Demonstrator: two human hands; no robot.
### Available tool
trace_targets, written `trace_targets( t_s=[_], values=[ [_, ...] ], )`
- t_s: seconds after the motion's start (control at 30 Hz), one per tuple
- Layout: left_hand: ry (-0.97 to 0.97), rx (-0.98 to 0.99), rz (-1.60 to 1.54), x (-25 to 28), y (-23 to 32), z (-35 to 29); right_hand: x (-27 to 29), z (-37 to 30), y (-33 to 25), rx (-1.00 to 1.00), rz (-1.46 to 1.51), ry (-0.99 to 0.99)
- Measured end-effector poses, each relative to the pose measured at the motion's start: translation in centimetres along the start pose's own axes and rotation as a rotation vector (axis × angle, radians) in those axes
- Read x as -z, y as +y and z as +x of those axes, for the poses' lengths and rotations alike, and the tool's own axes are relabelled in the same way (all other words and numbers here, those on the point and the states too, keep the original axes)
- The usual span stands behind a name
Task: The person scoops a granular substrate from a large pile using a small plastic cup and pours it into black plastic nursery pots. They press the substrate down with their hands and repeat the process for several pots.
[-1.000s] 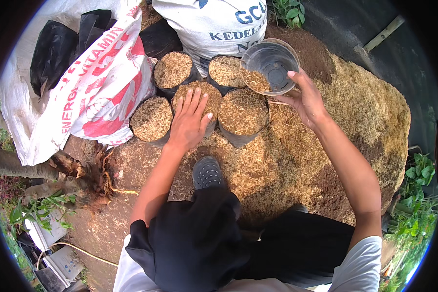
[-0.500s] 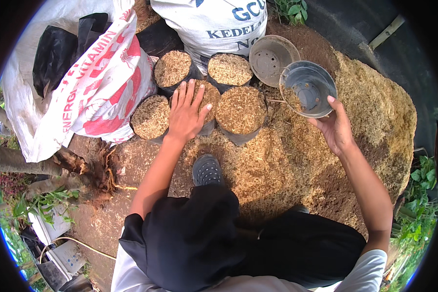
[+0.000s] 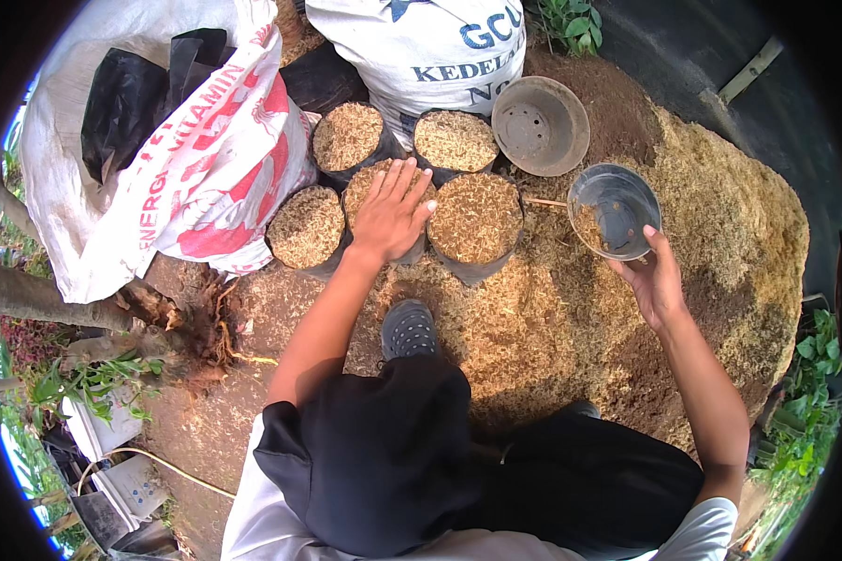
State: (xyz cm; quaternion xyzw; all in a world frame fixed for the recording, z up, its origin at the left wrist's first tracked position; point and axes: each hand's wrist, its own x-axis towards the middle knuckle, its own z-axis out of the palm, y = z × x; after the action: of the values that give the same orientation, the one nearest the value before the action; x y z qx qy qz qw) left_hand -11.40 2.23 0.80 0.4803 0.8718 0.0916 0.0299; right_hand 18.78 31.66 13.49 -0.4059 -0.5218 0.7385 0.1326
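My left hand [image 3: 389,219] lies with its fingers stretched over the soil mix in the middle black grow bag [image 3: 421,194], covering much of it. Around that bag stand several more, filled with brown, husky mix: one at the left [image 3: 307,227], one at the right [image 3: 477,220], and two behind, a left one [image 3: 348,136] and a right one [image 3: 456,142]. In my right hand [image 3: 657,285] is a dark plastic pot [image 3: 631,201], gripped by its near rim with the thumb inside. The pot is tilted, and some mix clings to its inner wall.
An empty grey pot [image 3: 541,126] with drain holes sits behind the bags. White sacks stand at the back [image 3: 421,56] and left [image 3: 243,178], with black plastic [image 3: 122,107] in the left one. A heap of husky mix [image 3: 720,206] spreads rightward. Tree roots [image 3: 210,327] rise at left.
The view has shifted slightly, moving the scene a little to the right. The pot in my right hand sits lower and tilts differently. My left hand stays on the middle bag.
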Motion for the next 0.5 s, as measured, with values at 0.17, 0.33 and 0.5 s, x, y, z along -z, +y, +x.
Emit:
trace_targets(
  t_s=[0.17,0.33,0.5],
  values=[
    [-0.049,0.074,0.067,0.5,0.2,-1.5,0.7,-0.7,0.4,0.010,0.012,0.034],
    [0.049,0.079,0.093,0.2,-0.2,-0.1,1.2,-0.4,1.0,0.010,0.019,0.029],
    [0.026,0.127,0.090,-0.4,0.3,-1.1,1.4,-0.5,1.3,-0.013,0.044,0.050]
  ],
)
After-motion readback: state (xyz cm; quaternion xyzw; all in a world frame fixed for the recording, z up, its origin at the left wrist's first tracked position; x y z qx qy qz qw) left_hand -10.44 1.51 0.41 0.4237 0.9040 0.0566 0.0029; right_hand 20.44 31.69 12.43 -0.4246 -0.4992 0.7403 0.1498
